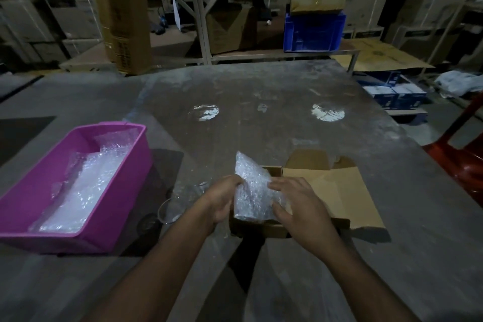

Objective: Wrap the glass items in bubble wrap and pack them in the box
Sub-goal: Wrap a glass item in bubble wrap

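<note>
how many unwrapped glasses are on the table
1 that I can make out: a clear glass lying on the table, left of the left hand. Another may be hidden by it.

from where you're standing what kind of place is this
Most likely a warehouse or stockroom packing area: stacked cardboard cartons line the walls, a blue plastic crate sits on metal shelving, and a pink tub holds bubble wrap.

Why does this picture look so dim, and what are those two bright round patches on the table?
Head view: the room is dimly lit, so shelves at the back sink into shadow; the two patches look like glare of overhead lights on the table; the wide lens bends the edges; the bubble-wrapped bundle in both hands glints; the bare glass beside them is faint.
</note>
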Demonstrator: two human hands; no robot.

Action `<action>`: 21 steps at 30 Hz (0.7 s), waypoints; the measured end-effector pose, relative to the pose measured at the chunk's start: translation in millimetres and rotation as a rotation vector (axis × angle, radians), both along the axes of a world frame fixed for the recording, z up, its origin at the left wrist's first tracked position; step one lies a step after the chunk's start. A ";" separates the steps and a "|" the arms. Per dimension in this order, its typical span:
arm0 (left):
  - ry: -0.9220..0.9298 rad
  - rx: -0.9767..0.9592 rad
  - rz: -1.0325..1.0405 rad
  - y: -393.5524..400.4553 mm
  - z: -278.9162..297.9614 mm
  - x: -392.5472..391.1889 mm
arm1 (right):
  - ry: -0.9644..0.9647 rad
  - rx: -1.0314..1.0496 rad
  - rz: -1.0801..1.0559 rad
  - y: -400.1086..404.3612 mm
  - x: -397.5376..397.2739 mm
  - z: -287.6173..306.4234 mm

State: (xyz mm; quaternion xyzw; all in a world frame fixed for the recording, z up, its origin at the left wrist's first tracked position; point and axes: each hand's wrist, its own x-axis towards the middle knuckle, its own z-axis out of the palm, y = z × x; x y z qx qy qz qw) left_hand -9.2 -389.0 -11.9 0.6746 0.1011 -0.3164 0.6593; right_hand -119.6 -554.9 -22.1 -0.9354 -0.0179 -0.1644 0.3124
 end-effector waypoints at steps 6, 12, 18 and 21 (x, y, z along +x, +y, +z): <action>0.010 0.139 -0.079 -9.7 -5.4 10.4 | 0.131 -0.213 0.063 11.6 3.4 4.4; -0.295 0.401 -0.187 -17.6 -37.7 22.0 | 0.302 -0.263 0.162 24.2 6.0 -6.3; -0.469 0.468 -0.228 -19.8 -17.8 5.8 | 0.304 -0.276 0.098 23.6 13.8 -11.3; -0.580 0.651 -0.338 -26.6 -17.9 -0.1 | 0.383 -0.339 0.088 26.0 22.6 -14.0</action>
